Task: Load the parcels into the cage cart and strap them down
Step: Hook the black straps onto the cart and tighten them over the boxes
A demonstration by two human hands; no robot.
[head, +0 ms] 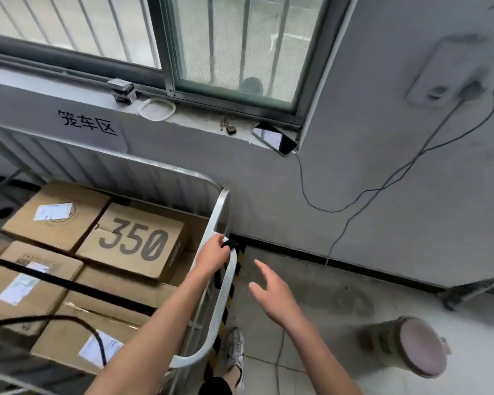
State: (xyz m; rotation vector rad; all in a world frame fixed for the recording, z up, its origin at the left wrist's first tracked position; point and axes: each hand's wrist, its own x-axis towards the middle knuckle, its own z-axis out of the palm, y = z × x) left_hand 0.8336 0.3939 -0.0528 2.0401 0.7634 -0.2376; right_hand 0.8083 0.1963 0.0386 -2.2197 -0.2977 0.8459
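From the head camera, the silver tubular-steel cage cart (221, 280) fills the frame from 7 to 9 o'clock, packed with brown cardboard parcels (54, 215), one of them a box printed 350 (131, 240). A flat black webbing strap (69, 285) already runs taut across the load at 8 o'clock; a loose black cord (97, 334) sags at 7 o'clock. The left hand (213, 253), near centre, is pinched closed on the black strap end (231, 244) right at the cart's side rail. The right hand (271, 292), at 5 o'clock, hangs spread wide, holding nothing, just beside the rail. The webbing looks limp and light, so it is best held near its end; the boxes seem stiff but crushable, so tension should probably stay moderate.
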